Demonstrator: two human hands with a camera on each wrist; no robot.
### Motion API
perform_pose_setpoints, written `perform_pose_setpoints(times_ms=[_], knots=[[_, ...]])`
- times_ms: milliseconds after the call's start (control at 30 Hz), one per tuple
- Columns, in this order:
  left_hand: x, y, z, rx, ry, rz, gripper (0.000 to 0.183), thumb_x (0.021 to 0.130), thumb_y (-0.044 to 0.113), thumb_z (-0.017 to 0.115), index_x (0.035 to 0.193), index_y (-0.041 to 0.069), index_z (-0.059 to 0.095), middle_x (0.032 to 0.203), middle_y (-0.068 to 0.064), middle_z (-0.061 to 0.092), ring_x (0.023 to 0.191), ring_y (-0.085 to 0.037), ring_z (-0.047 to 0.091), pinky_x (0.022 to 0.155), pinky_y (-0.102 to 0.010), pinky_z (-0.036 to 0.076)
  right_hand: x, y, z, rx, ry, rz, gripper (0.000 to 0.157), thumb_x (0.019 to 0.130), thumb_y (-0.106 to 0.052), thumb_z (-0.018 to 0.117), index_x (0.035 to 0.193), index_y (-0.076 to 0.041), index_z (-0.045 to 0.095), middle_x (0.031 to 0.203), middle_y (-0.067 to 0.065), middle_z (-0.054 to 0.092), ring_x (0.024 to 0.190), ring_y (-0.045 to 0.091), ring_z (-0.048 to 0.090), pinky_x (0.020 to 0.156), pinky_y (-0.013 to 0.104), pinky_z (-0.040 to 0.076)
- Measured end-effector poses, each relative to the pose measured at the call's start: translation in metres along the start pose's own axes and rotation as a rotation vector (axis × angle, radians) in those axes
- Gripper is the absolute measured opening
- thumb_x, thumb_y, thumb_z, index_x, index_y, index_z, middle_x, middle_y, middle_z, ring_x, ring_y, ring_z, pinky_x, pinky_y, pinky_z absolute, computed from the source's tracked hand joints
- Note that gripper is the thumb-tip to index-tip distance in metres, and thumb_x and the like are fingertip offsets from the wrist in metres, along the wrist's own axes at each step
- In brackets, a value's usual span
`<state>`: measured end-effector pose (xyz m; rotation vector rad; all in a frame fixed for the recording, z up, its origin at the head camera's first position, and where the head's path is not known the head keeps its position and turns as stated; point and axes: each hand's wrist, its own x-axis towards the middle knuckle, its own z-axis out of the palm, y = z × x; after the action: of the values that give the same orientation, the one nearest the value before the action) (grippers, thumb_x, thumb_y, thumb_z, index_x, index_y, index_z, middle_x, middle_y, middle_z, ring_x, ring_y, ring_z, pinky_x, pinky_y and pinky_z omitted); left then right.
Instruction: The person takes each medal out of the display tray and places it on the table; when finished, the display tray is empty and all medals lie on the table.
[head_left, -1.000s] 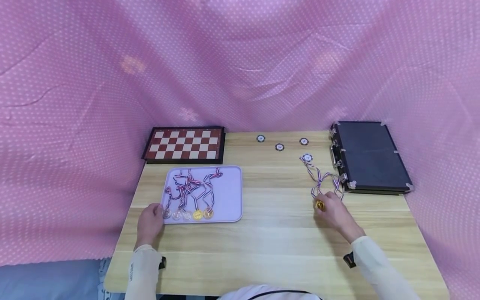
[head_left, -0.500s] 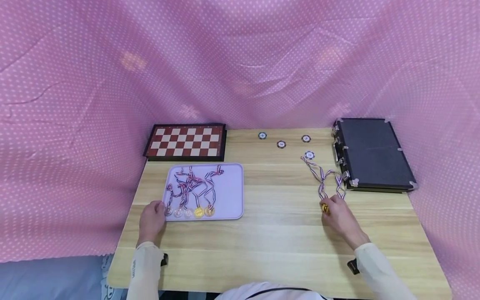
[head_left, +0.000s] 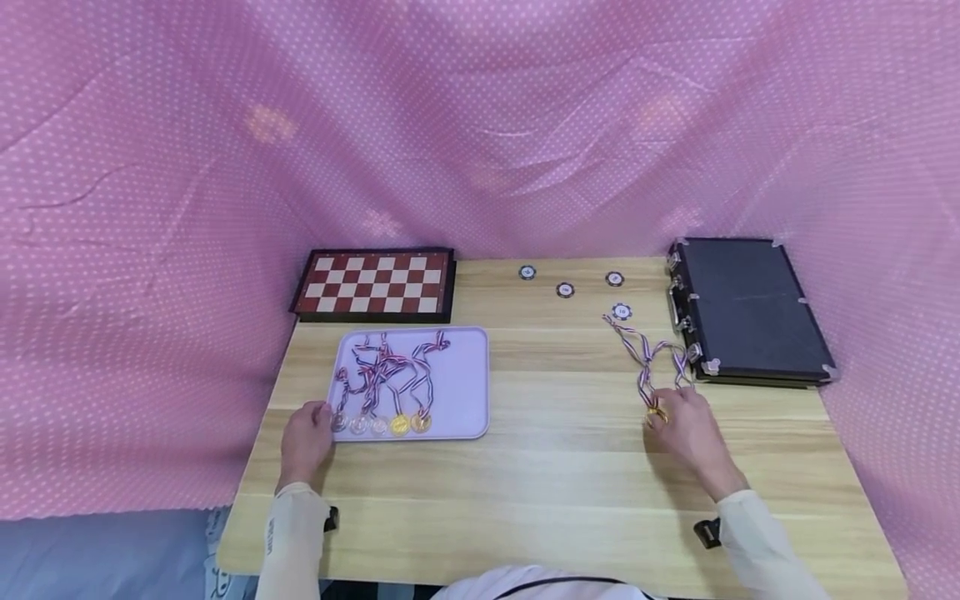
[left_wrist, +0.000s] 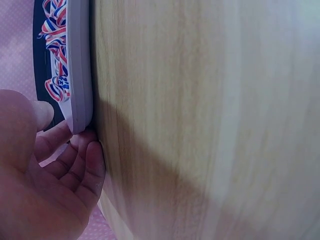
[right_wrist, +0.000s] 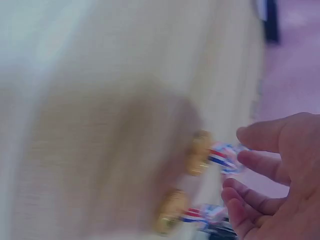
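Observation:
In the head view my left hand [head_left: 306,442] grips the near left corner of the lilac tray [head_left: 461,400]. Its fingers curl under the rim in the left wrist view, with the thumb by the top edge. A row of silver, gold and bronze-coloured medals [head_left: 400,425] lies along the tray's near side, ribbons tangled behind them. My right hand [head_left: 692,429] is over gold medals near the black case. From the right wrist, two gold medals [right_wrist: 200,152] on striped ribbons show below loosely bent, spread fingers; one ribbon [right_wrist: 225,157] runs close behind the thumb and index tips.
A folded chessboard [head_left: 375,283] lies behind the tray. Several poker chips [head_left: 565,290] are scattered at the back, one of them beside the ribbons' far end. The black latched case [head_left: 750,308] stands at the right. A pink dotted curtain [head_left: 480,150] closes in the table.
The right hand has moved a little to the right along with a gold medal, whose face has tilted and is partly covered by fingers. The left hand stays at the tray corner.

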<state>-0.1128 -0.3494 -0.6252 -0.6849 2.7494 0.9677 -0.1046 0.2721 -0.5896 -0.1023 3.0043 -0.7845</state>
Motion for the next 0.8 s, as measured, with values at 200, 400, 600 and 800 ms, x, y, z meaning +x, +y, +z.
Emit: perform_pose_setpoints(times_ms=[200, 400, 600, 800], knots=[[0.002, -0.004, 0.002, -0.011, 0.018, 0.021, 0.053, 0.104, 0.043, 0.032, 0.139, 0.007, 0.049, 0.134, -0.022, 0.056, 0.123, -0.041, 0.051, 0.109, -0.058, 0.038, 0.023, -0.028, -0.021, 0.086, 0.158, -0.024, 0.035, 0.087, -0.012, 0.069, 0.120, -0.002, 0.063, 0.108, 0.024, 0.062, 0.099, 0.040, 0.058, 0.083, 0.057, 0.048], [0.000, -0.008, -0.002, -0.015, 0.031, 0.015, 0.051, 0.104, 0.042, 0.033, 0.138, 0.009, 0.052, 0.134, -0.022, 0.057, 0.123, -0.041, 0.052, 0.109, -0.058, 0.038, 0.053, -0.087, -0.008, 0.220, 0.119, -0.082, 0.040, 0.089, -0.013, 0.068, 0.128, -0.007, 0.060, 0.112, 0.018, 0.064, 0.097, 0.033, 0.062, 0.083, 0.051, 0.054], [0.000, -0.009, -0.005, -0.042, 0.026, -0.011, 0.050, 0.104, 0.043, 0.034, 0.138, 0.010, 0.051, 0.134, -0.020, 0.057, 0.122, -0.039, 0.052, 0.107, -0.058, 0.039, 0.073, -0.164, 0.042, 0.321, -0.051, -0.152, 0.041, 0.091, -0.015, 0.066, 0.131, -0.012, 0.058, 0.116, 0.011, 0.064, 0.102, 0.025, 0.061, 0.085, 0.042, 0.056], [0.000, -0.007, -0.003, -0.078, 0.019, -0.010, 0.048, 0.104, 0.041, 0.036, 0.137, 0.011, 0.052, 0.131, -0.018, 0.059, 0.118, -0.036, 0.054, 0.105, -0.056, 0.042, 0.074, -0.231, 0.108, 0.242, -0.231, -0.273, 0.036, 0.092, -0.016, 0.064, 0.128, -0.014, 0.061, 0.114, 0.007, 0.064, 0.100, 0.020, 0.062, 0.088, 0.036, 0.056]])
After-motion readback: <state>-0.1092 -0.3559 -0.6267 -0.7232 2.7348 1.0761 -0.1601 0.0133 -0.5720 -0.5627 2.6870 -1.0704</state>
